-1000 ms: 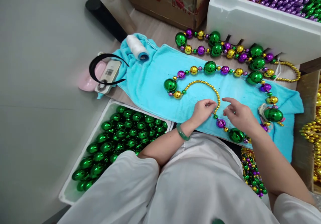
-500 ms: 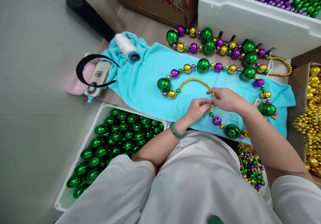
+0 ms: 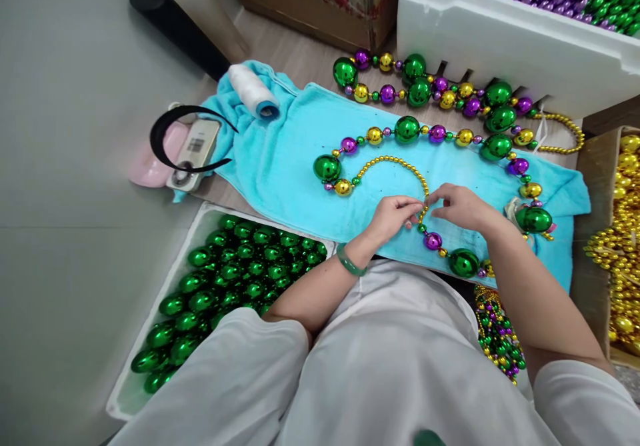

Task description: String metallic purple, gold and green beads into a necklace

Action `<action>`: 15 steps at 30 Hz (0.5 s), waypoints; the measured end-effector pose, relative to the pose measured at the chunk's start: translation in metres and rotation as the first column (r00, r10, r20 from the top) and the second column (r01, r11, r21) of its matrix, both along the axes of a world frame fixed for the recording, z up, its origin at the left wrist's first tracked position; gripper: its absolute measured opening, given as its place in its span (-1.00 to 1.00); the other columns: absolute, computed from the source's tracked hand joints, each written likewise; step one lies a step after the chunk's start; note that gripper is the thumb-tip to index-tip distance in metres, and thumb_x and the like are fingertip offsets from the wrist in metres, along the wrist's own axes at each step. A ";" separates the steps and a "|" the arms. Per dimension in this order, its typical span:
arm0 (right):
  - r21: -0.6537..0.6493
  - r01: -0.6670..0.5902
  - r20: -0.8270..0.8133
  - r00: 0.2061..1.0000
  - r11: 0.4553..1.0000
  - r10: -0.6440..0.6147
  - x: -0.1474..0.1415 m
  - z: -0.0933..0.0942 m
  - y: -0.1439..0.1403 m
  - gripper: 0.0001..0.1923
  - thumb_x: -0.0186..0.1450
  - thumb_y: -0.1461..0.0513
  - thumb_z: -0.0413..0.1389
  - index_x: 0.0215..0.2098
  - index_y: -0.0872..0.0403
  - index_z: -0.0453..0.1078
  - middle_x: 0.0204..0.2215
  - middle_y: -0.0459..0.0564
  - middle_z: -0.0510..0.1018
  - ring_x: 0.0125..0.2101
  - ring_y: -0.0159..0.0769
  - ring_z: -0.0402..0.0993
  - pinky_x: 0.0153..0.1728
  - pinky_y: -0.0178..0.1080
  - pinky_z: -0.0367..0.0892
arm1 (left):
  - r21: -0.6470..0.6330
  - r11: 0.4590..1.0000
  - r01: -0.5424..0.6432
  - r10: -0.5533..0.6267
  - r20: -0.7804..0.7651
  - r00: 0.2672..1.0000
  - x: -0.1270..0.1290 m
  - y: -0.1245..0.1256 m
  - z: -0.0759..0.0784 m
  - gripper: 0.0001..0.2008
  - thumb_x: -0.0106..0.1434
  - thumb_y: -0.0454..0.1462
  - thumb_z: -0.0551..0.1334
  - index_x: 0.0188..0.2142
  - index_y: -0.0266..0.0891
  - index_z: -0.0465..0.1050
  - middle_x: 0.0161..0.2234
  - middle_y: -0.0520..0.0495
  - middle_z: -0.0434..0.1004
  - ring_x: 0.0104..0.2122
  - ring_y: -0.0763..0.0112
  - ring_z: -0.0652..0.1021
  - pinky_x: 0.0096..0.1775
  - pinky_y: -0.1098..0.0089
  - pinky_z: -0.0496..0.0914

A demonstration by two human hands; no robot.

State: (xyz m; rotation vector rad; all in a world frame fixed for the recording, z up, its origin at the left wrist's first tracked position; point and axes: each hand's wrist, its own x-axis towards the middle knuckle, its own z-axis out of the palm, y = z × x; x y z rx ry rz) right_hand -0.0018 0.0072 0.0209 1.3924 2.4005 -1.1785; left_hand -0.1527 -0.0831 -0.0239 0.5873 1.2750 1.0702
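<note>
A bead necklace (image 3: 407,129) of green, purple and gold balls lies in a loop on the light blue towel (image 3: 295,166). Its run of small gold beads (image 3: 393,160) curves down to my hands. My left hand (image 3: 393,221), with a green bangle on the wrist, is pinched at these small beads from the left. Facing it from the right, my right hand (image 3: 463,207) has its thumb and forefinger apart, the forefinger's tip close to the strand. Any thread between the fingers is too fine to make out.
A spool of white thread (image 3: 253,91) and a black headband (image 3: 163,139) lie at the left. Another necklace (image 3: 419,91) lies beyond the towel. Around stand a tray of green balls (image 3: 197,216), a white foam box (image 3: 470,53) of beads and a carton (image 3: 590,193) of gold beads.
My right hand has drawn back slightly to the right and down from the small gold beads, its thumb and forefinger parting. My left hand stays at the strand.
</note>
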 end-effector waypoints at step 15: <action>0.011 0.035 -0.067 0.997 0.999 -0.034 0.005 0.011 -0.029 -0.86 0.18 0.23 0.08 -0.44 0.08 0.48 -0.52 -0.09 0.49 -0.53 -0.40 0.26 -0.46 -0.33 0.13 | -0.049 0.999 0.004 -0.005 -0.014 1.000 0.001 0.001 0.002 -0.86 0.15 -0.31 0.27 -0.31 -0.35 0.54 -0.49 -0.03 0.52 -0.58 0.59 0.46 -0.62 0.59 0.26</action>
